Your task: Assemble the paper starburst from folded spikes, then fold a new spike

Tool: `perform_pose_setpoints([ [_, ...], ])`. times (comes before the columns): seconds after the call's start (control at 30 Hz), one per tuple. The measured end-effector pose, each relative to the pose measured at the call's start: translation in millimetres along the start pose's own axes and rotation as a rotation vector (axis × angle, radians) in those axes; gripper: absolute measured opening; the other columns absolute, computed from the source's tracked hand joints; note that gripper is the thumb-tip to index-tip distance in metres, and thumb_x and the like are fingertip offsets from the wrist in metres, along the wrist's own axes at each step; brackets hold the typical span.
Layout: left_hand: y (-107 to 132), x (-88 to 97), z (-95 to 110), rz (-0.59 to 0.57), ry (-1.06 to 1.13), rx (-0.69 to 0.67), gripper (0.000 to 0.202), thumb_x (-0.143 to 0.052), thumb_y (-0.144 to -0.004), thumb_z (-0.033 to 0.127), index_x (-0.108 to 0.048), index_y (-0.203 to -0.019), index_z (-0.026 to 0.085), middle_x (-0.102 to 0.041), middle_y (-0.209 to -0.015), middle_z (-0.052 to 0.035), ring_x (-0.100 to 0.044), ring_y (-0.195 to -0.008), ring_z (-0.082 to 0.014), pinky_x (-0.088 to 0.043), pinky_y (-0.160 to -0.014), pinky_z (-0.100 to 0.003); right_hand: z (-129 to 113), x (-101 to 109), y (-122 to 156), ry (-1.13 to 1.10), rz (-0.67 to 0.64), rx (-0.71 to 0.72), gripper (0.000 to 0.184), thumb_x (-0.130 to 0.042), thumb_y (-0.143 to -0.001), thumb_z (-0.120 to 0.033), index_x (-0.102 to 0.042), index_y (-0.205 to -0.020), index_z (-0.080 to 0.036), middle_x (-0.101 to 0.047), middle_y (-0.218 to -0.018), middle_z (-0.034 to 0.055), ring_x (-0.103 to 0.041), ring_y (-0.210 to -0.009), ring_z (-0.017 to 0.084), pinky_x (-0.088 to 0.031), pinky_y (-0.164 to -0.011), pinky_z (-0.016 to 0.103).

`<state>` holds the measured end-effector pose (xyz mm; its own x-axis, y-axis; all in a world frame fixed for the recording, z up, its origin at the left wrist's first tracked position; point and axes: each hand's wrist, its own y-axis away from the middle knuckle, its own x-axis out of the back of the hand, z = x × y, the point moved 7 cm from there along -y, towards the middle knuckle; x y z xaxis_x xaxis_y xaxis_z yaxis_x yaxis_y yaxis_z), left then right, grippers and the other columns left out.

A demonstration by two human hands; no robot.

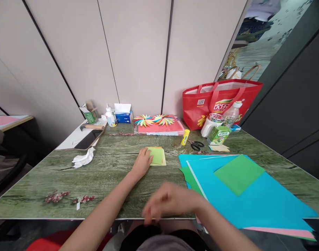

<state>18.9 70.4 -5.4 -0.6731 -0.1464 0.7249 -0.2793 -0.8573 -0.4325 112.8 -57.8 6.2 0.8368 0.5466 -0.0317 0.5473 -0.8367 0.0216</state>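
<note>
My left hand (141, 162) reaches forward over the green table (102, 174) and rests on the left edge of a small stack of green and yellow paper squares (157, 156), fingers curled onto it. My right hand (168, 203) hovers near the table's front edge, blurred by motion, fingers bent downward; nothing shows in it. To the right lie large blue paper sheets (253, 198) with a green square sheet (238, 173) on top.
At the back stand a red shopping bag (219, 101), folded paper stars (153, 120) on a pink paper pack, a glue stick (185, 137), scissors (196, 144), a green carton (218, 135), bottles, a tissue box (123, 114). A crumpled tissue (83, 158) and phone (87, 138) lie left.
</note>
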Motion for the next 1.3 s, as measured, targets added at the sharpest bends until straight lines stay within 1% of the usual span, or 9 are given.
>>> perform_pose_setpoints([
  [0.03, -0.7, 3.2, -4.5, 0.037, 0.027, 0.023, 0.023, -0.046, -0.080, 0.022, -0.056, -0.101, 0.017, -0.054, -0.112, -0.0104, -0.046, -0.110, -0.0220, -0.035, -0.095, -0.038, -10.5, 18.5, -15.5, -0.005, 0.001, -0.012, 0.022, -0.062, -0.068, -0.037, -0.067, -0.072, -0.016, -0.068, -0.075, 0.0027, -0.062, -0.063, 0.014, -0.051, -0.059, 0.026],
  [0.13, -3.2, 13.4, -24.4, 0.153, 0.110, 0.125, 0.024, -0.040, -0.083, 0.021, -0.055, -0.100, 0.016, -0.058, -0.104, -0.0117, -0.055, -0.098, -0.0212, -0.045, -0.084, -0.038, -22.0, 106.3, -46.2, -0.209, 0.528, -0.071, 0.018, -0.063, -0.069, -0.021, -0.060, -0.086, -0.015, -0.067, -0.082, 0.0045, -0.062, -0.072, 0.013, -0.050, -0.071, 0.028],
  [0.23, -3.2, 17.9, -40.6, 0.218, 0.190, 0.201, 0.023, -0.041, -0.081, 0.020, -0.056, -0.098, 0.015, -0.062, -0.093, -0.0104, -0.060, -0.087, -0.0203, -0.050, -0.074, -0.035, -1.6, 139.6, -64.1, -0.344, 0.590, -0.259, 0.010, -0.053, -0.076, -0.017, -0.051, -0.085, -0.012, -0.065, -0.075, 0.0105, -0.064, -0.066, 0.017, -0.051, -0.069, 0.037],
  [0.4, 3.7, 4.0, -30.3, 0.153, 0.218, 0.148, 0.030, -0.060, -0.063, 0.012, -0.059, -0.092, 0.018, -0.058, -0.109, -0.0079, -0.055, -0.101, -0.0226, -0.044, -0.088, -0.038, 24.4, 136.0, -82.0, -0.323, 0.487, -0.284, 0.007, -0.049, -0.078, -0.020, -0.047, -0.075, -0.014, -0.064, -0.074, 0.0135, -0.065, -0.069, 0.018, -0.051, -0.066, 0.036],
  [0.63, 9.0, -9.0, -7.5, 0.001, 0.102, 0.097, 0.037, -0.052, -0.071, 0.009, -0.051, -0.107, 0.019, -0.045, -0.124, -0.0116, -0.042, -0.118, -0.0250, -0.034, -0.098, -0.043, 30.5, 113.0, -97.9, -0.031, 0.529, -0.108, 0.014, -0.064, -0.061, -0.024, -0.053, -0.058, -0.016, -0.056, -0.055, -0.0015, -0.049, -0.054, 0.012, -0.037, -0.051, 0.022],
  [0.73, 7.1, -2.1, -1.4, 0.024, 0.198, 0.079, 0.042, -0.051, -0.075, 0.013, -0.043, -0.116, 0.021, -0.043, -0.124, -0.0105, -0.041, -0.118, -0.0217, -0.033, -0.099, -0.041, 20.6, 114.9, -92.3, 0.132, 0.664, 0.010, 0.010, -0.059, -0.064, -0.022, -0.051, -0.060, -0.017, -0.049, -0.057, -0.0032, -0.044, -0.058, 0.013, -0.034, -0.055, 0.023],
  [0.9, 6.3, 6.5, -2.2, 0.111, 0.329, 0.130, 0.047, -0.047, -0.081, 0.020, -0.031, -0.125, 0.022, -0.042, -0.126, -0.0117, -0.044, -0.116, -0.0208, -0.039, -0.094, -0.039, -7.1, 123.9, -70.2, 0.374, 0.924, 0.264, 0.012, -0.044, -0.077, -0.028, -0.048, -0.083, -0.019, -0.052, -0.069, -0.0014, -0.046, -0.061, 0.014, -0.035, -0.057, 0.024],
  [1.1, 7.0, 10.2, -4.2, 0.095, 0.251, 0.102, 0.036, -0.046, -0.081, 0.021, -0.042, -0.117, 0.022, -0.052, -0.114, -0.0094, -0.054, -0.103, -0.0201, -0.043, -0.089, -0.039, 3.6, 121.2, -79.7, 0.431, 0.764, 0.236, 0.019, -0.053, -0.070, -0.024, -0.051, -0.087, -0.017, -0.057, -0.076, 0.0015, -0.053, -0.070, 0.017, -0.041, -0.063, 0.027],
  [1.3, 7.9, 13.9, -4.3, 0.140, 0.283, 0.156, 0.041, -0.046, -0.082, 0.024, -0.035, -0.122, 0.021, -0.052, -0.119, -0.0116, -0.053, -0.108, -0.0202, -0.042, -0.091, -0.039, -6.8, 121.0, -71.6, 0.300, 0.848, 0.376, 0.016, -0.052, -0.074, -0.025, -0.051, -0.088, -0.018, -0.060, -0.086, 0.0041, -0.057, -0.083, 0.018, -0.044, -0.074, 0.031],
])
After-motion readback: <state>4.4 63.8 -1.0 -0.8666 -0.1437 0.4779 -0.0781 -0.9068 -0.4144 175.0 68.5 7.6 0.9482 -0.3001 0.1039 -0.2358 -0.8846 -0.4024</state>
